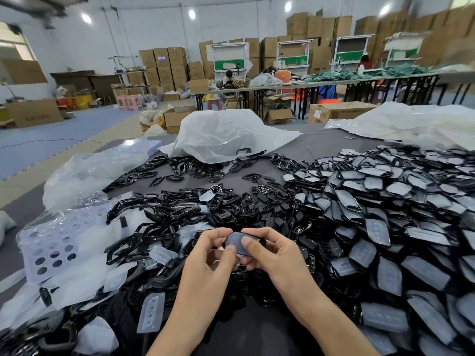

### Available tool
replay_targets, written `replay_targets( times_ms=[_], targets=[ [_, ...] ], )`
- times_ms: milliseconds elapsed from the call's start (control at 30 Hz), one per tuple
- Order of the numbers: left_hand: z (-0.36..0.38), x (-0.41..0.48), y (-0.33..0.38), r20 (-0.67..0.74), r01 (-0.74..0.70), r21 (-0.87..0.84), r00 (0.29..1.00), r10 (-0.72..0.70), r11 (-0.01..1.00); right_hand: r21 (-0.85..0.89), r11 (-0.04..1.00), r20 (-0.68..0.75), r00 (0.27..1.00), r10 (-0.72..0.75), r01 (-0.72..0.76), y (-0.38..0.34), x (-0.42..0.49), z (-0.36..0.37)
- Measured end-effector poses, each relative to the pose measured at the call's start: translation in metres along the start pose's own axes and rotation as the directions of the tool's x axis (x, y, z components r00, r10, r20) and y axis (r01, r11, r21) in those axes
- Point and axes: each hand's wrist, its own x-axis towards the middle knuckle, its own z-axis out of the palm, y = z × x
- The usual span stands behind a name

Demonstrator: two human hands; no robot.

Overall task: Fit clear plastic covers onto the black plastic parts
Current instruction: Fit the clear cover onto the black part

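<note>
Both my hands hold one black plastic part with a clear cover [240, 242] lying on it, low in the middle of the view. My left hand [209, 258] grips its left end, thumb on top. My right hand [267, 253] grips the right end, its thumb pressing on the cover. Loose clear covers [151, 312] lie near my left forearm. Bare black frames [154, 214] are heaped to the left and ahead. A big heap of covered black parts [385, 214] fills the right side.
A clear plastic sheet with round holes [51, 247] lies at the left. A crumpled white plastic bag [223, 134] sits at the table's far side, more bags [411, 122] at the far right. Beyond are long work tables [334, 83], stacked cardboard boxes and seated people.
</note>
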Motion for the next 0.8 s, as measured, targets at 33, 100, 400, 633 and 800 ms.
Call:
replay_targets(
  times_ms=[33, 100, 400, 633, 800],
  targets=[
    [0.0001, 0.0003, -0.0003, 0.003, 0.002, 0.008, 1.0, -0.002, 1.0, -0.001, 1.0, 0.006, 1.0, -0.003, 0.003, -0.0002, -0.0003, 0.0],
    [-0.0004, 0.0009, -0.0003, 0.005, 0.007, 0.009, 1.0, -0.007, 1.0, -0.01, 1.0, 0.02, 1.0, -0.008, 0.008, 0.0, -0.0002, -0.0003],
    [-0.005, 0.0037, -0.001, 0.091, 0.084, -0.037, 0.993, -0.081, 0.996, -0.014, 0.999, 0.091, 0.995, -0.029, 0.031, -0.0004, -0.0004, 0.0009],
    [-0.0073, 0.0036, -0.0024, 0.073, 0.037, -0.024, 0.997, -0.035, 0.999, -0.016, 0.999, 0.009, 0.999, -0.033, 0.034, 0.002, 0.0018, -0.0027],
    [-0.005, -0.0002, -0.0087, 0.02, -0.086, 0.268, 0.996, 0.084, 0.96, -0.057, 0.998, 0.008, 1.0, -0.021, 0.022, 0.0043, 0.001, -0.0035]
  ],
)
